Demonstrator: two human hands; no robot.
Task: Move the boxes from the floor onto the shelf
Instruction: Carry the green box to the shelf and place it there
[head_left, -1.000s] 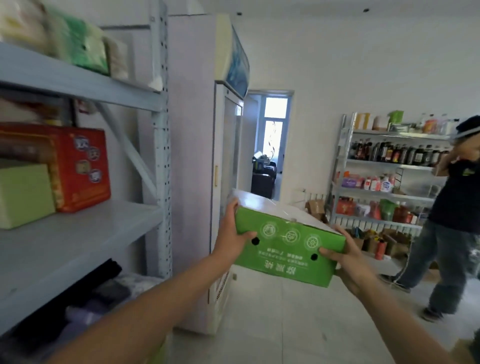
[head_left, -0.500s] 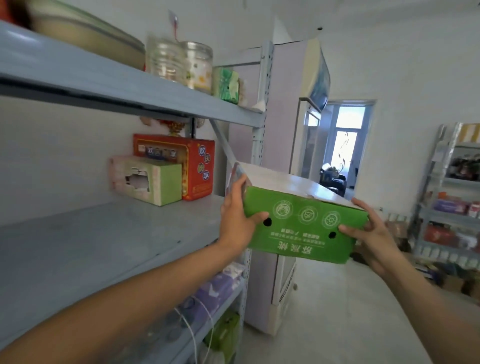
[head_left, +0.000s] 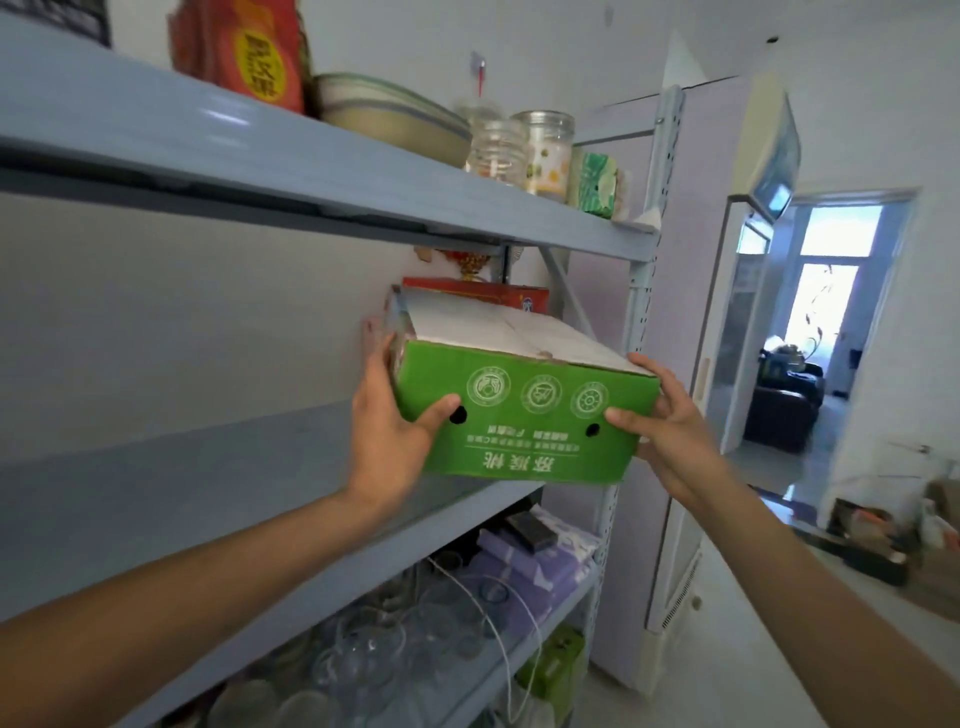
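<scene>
While the green box (head_left: 524, 410) hides all but the top of the red box (head_left: 483, 296) behind it, its own underside is unseen, so contact with the shelf (head_left: 208, 493) cannot be told. The left hand (head_left: 389, 431) and right hand (head_left: 670, 431) grasp its ends; half a second ago it hung beside the shelf, now over it.

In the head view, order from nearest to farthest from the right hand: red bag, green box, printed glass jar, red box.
1. green box, gripped by the right hand.
2. red box, behind it, on the middle shelf.
3. printed glass jar, on the upper shelf.
4. red bag, upper shelf, far left.
</scene>
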